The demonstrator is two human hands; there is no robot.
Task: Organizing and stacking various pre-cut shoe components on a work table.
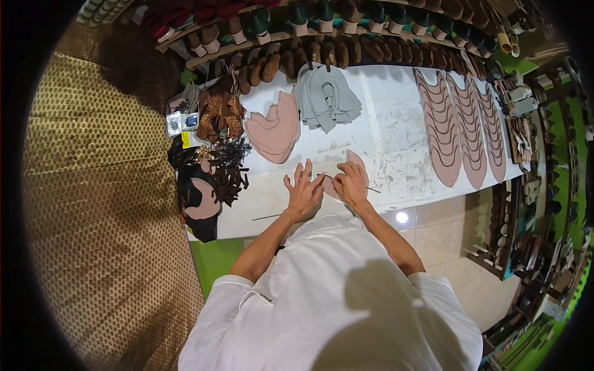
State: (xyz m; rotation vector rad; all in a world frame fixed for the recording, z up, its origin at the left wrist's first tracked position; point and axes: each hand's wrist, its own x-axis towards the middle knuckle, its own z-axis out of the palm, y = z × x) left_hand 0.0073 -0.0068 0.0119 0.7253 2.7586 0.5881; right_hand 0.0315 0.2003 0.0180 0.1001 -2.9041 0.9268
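A pink leather-like cut piece [355, 159] lies on the white table in front of me, partly hidden under my hands. My left hand [304, 190] rests on the table at its left edge, fingers spread. My right hand [351, 185] is over the piece, its fingers bent and pinched together around a thin dark strip [374, 190]. One end of that strip sticks out to the right of the hand, and a dark end shows between my hands. Another thin dark strip [266, 217] lies on the table by my left forearm.
Stacked pink cut pieces [272, 133] and grey pieces [315, 102] lie beyond my hands. Dark-edged pink pieces [442, 130] overlap in three columns at right. Dark scraps [230, 176] and leopard-patterned material [219, 114] crowd the left. Shoe racks [346, 28] stand behind the table [396, 117].
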